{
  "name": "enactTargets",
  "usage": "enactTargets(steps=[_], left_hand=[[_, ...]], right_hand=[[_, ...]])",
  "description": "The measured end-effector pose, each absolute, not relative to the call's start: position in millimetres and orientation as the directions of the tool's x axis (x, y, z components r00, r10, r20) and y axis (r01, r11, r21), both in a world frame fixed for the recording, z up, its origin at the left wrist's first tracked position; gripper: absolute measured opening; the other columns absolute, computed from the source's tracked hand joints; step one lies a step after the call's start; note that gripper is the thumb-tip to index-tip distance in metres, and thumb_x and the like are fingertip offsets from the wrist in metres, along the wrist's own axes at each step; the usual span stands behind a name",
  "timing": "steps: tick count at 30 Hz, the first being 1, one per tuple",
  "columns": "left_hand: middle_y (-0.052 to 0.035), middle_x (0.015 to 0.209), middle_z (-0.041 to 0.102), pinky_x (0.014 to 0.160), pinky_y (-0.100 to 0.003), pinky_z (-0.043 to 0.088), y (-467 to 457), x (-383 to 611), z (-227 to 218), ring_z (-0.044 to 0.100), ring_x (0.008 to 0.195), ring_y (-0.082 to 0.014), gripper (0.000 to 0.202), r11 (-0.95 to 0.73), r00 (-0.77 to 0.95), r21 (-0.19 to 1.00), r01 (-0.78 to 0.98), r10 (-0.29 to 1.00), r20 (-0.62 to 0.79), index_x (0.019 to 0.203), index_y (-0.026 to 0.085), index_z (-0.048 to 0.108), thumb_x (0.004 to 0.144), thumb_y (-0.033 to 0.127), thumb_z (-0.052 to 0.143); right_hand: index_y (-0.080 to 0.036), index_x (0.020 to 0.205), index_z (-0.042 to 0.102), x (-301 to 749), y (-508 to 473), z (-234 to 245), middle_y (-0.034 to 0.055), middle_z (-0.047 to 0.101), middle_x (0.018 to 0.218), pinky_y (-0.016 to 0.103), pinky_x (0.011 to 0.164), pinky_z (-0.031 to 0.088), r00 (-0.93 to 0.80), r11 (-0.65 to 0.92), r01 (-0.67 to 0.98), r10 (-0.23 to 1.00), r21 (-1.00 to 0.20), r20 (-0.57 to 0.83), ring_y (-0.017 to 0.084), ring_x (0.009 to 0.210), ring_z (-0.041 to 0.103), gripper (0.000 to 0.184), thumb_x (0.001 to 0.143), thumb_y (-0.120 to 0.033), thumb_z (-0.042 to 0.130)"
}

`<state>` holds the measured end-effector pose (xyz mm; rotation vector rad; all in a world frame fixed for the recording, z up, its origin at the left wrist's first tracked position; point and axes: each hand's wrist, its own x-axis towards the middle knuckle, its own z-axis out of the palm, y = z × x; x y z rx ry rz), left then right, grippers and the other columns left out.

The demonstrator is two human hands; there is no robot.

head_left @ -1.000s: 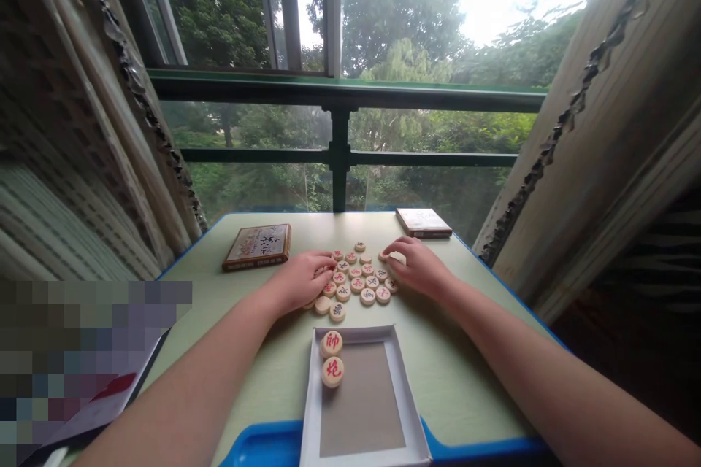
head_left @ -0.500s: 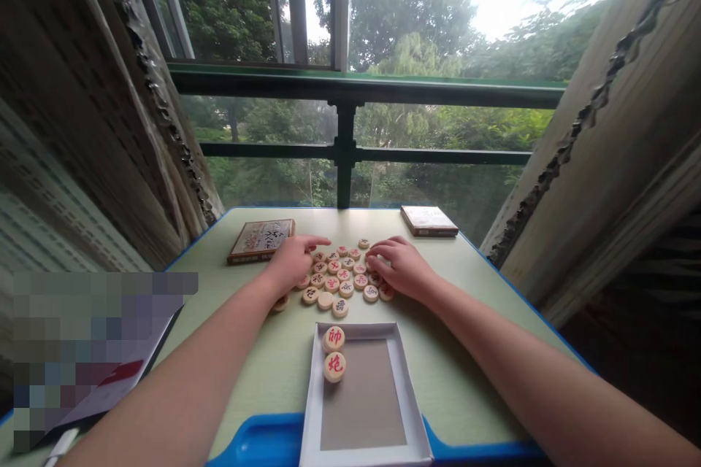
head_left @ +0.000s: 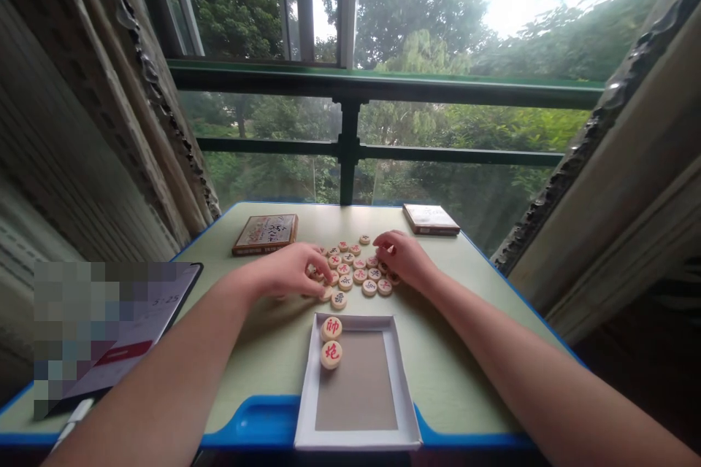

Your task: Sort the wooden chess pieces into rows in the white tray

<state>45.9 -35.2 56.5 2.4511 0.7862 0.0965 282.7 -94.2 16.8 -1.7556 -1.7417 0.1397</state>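
Several round wooden Chinese chess pieces (head_left: 355,268) lie loose in a cluster on the pale green table (head_left: 454,350). My left hand (head_left: 290,273) rests at the cluster's left edge, its fingers curled down over pieces near the front. My right hand (head_left: 404,257) sits on the cluster's right side, fingers bent and pinching at a piece I cannot make out clearly. In front of the cluster lies a shallow white box tray (head_left: 358,438). Two red-lettered pieces (head_left: 331,341) sit in the tray's far left corner, one behind the other.
A brown printed box lid (head_left: 266,233) lies at the table's far left, and a flat white-topped box (head_left: 431,219) at the far right. A dark tablet or clipboard (head_left: 120,336), partly blurred, occupies the near left. A window railing stands just beyond the table, curtains on both sides.
My left hand has drawn back from the far side of the cluster to its near left edge, fingers curling. The right hand shifted slightly. The camera has tilted down and moved right.
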Motion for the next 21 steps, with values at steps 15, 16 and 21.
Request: enactTargets(steps=[15, 16, 21], left_hand=[[-0.0028, 0.076, 0.063, 0.062, -0.024, 0.041, -34.3, 42.9, 48.1, 0.055, 0.07, -0.0163, 0.042, -0.631, 0.816, 0.573, 0.523, 0.565, -0.123, 0.09, 0.017, 0.072, 0.063, 0.049, 0.063], [-0.0035, 0.076, 0.063, 0.061, -0.024, 0.041, -33.5, 42.8, 47.2, 0.056, 0.07, -0.0168, 0.043, -0.624, 0.809, 0.579, 0.526, 0.576, -0.115, 0.088, 0.017, 0.072, 0.063, 0.051, 0.062], [-0.0046, 0.074, 0.063, 0.058, -0.024, 0.04, -32.0, 43.9, 46.8, 0.055, 0.067, -0.0164, 0.044, -0.633, 0.812, 0.573, 0.52, 0.575, -0.1, 0.077, 0.015, 0.069, 0.071, 0.055, 0.053]], right_hand=[[-0.017, 0.078, 0.07, 308.3, -96.7, 16.7, 0.007, 0.065, 0.09, 0.033, 0.09, 0.04, 0.23, 0.016, 0.88, 0.859, -0.475, 0.456, 0.02, 0.093, 0.056, 0.027, 0.069, -0.006, 0.048], [-0.017, 0.078, 0.07, 309.8, -96.3, 15.3, 0.007, 0.066, 0.091, 0.033, 0.091, 0.039, 0.23, 0.015, 0.88, 0.861, -0.475, 0.454, 0.021, 0.094, 0.055, 0.026, 0.07, -0.007, 0.048], [-0.019, 0.087, 0.071, 305.8, -94.5, 10.7, 0.0066, 0.066, 0.101, 0.034, 0.094, 0.037, 0.142, 0.084, 0.896, 0.876, -0.437, 0.461, 0.021, 0.1, 0.053, 0.025, 0.076, -0.014, 0.05]])
